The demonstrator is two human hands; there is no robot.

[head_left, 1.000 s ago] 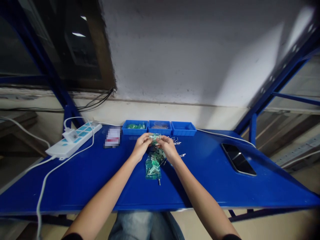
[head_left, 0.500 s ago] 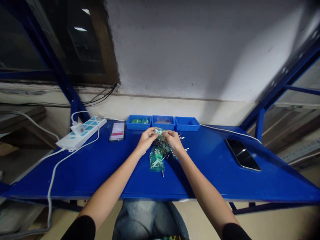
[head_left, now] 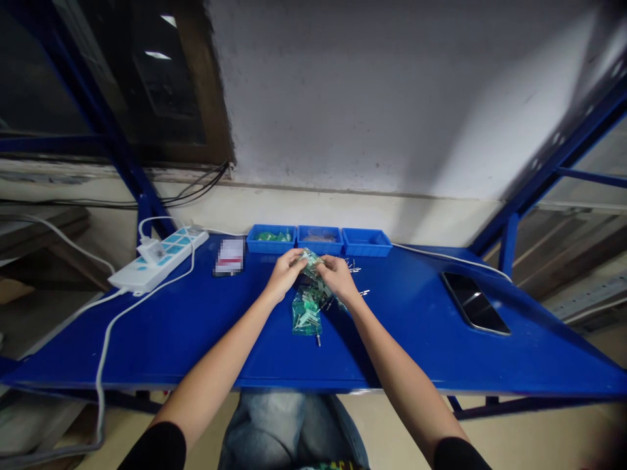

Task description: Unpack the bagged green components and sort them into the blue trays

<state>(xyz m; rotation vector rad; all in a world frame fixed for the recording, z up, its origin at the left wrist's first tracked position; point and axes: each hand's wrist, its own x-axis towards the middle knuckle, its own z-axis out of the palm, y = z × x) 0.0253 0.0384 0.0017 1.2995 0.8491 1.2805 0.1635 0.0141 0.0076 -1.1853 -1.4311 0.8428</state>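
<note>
Between my two hands is a small clear green plastic bag point(head_left: 311, 260), gripped at its sides by the fingers. My left hand point(head_left: 286, 273) pinches its left edge, and my right hand point(head_left: 337, 275) closes on its right edge. Just below lies another green plastic bag point(head_left: 307, 316) with several small metal pins in it. A heap of loose metal pins, like rivets, lies partly hidden under my hands. Some loose pins point(head_left: 353, 267) stick out beyond my right hand, and a single pin point(head_left: 318, 340) rests nearer the front edge.
Along the back of the blue table point(head_left: 196, 346) stand a blue bin with green bags point(head_left: 271, 247), a middle bin point(head_left: 320, 248) and a right bin point(head_left: 367, 250). A white power strip point(head_left: 161, 261) with cables lies left, beside a blurred card point(head_left: 229, 256). A phone point(head_left: 476, 303) lies right.
The bag between my hands has tilted and shows more of its surface. My right hand has shifted slightly left and down; the rest looks the same.
</note>
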